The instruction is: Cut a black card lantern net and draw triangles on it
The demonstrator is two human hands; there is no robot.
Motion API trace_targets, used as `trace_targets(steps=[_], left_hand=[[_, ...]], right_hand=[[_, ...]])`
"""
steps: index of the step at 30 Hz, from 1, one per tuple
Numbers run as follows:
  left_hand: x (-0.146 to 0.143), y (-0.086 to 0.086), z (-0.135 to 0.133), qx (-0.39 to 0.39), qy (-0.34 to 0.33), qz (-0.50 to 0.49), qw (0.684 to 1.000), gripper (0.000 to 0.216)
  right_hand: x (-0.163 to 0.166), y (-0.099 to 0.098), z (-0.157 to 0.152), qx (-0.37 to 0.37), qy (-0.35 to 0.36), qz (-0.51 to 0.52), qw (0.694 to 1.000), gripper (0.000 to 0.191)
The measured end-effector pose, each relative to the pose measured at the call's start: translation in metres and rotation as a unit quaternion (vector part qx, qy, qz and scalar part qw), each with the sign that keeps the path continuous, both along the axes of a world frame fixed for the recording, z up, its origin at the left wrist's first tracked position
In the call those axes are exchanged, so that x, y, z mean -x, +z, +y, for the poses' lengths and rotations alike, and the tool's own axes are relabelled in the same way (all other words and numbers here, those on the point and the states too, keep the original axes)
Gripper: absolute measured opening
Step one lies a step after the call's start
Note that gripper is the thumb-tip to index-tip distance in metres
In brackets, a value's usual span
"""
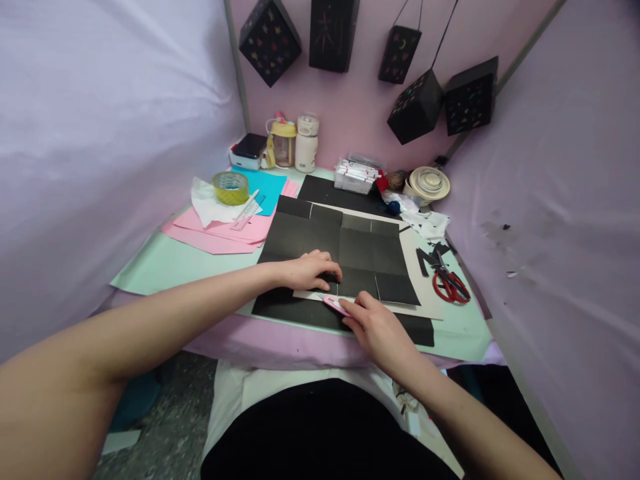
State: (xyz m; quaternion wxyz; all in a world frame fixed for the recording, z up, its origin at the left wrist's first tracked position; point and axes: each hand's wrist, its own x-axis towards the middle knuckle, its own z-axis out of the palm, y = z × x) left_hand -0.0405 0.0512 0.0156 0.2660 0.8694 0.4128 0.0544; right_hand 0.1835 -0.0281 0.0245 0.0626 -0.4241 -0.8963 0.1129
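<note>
A creased black paper sheet lies on a pale cutting board in the middle of the table. My left hand presses flat on the sheet's near edge, fingers together and curled slightly. My right hand is closed on a pink craft knife, whose tip points left along the sheet's near edge, just below my left fingers. A second black sheet lies underneath at the front.
Red scissors lie to the right. Pink sheets, a blue sheet, a ruler and a yellow tape roll sit to the left. Bottles, a marker box and a round tin stand at the back. Black paper lanterns hang on the wall.
</note>
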Motion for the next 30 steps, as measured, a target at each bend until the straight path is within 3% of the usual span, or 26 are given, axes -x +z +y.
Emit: trace_targets(steps=[9, 19, 23, 28, 30], left_hand=[[0.002, -0.005, 0.004, -0.001, -0.006, 0.002, 1.000, 0.032], [0.003, -0.004, 0.002, -0.007, -0.011, -0.006, 1.000, 0.030], [0.005, 0.000, 0.003, 0.001, -0.021, -0.040, 0.999, 0.027], [0.012, 0.002, 0.009, 0.055, -0.015, -0.115, 0.992, 0.025], [0.014, -0.001, 0.011, 0.085, 0.001, -0.152, 0.985, 0.024]], right_hand=[[0.035, 0.002, -0.010, -0.011, 0.005, -0.043, 0.999, 0.018], [0.059, 0.002, -0.017, 0.005, 0.018, -0.045, 0.999, 0.024], [0.030, 0.014, -0.021, 0.060, 0.040, 0.004, 0.997, 0.025], [-0.041, 0.036, -0.010, 0.233, 0.071, 0.080, 0.967, 0.026], [-0.062, 0.042, -0.001, 0.286, 0.040, 0.117, 0.950, 0.023]])
